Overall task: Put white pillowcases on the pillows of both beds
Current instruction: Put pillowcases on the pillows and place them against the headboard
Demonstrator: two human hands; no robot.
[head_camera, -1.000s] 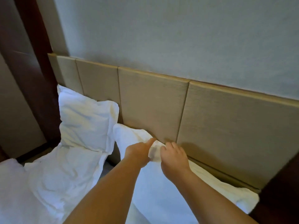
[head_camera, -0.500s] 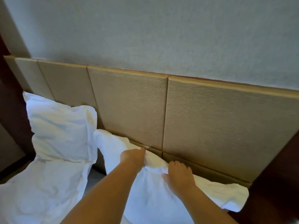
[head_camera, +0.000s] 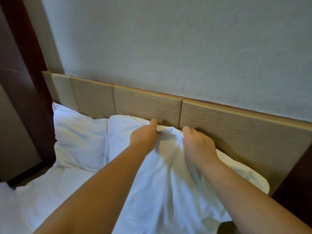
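A white-cased pillow (head_camera: pixel 168 179) leans against the beige headboard (head_camera: pixel 148 105) in the middle of the view. My left hand (head_camera: pixel 145 135) pinches its top edge near the headboard. My right hand (head_camera: pixel 197 142) grips the same top edge a little to the right. The fabric bunches into folds between the two hands. A second white pillow (head_camera: pixel 79 139) stands upright to the left, touching the first one. Both forearms cover part of the held pillow's lower half.
The white bed sheet (head_camera: pixel 42 200) spreads at the lower left. A dark wooden post (head_camera: pixel 33 92) rises at the left, and dark wood (head_camera: pixel 297 179) borders the bed at the right. The grey wall (head_camera: pixel 168 48) stands above the headboard.
Both hands have lifted the pillow's top edge upward against the headboard, so the pillow now stands taller. The camera view has shifted, bringing the left pillow nearer to centre.
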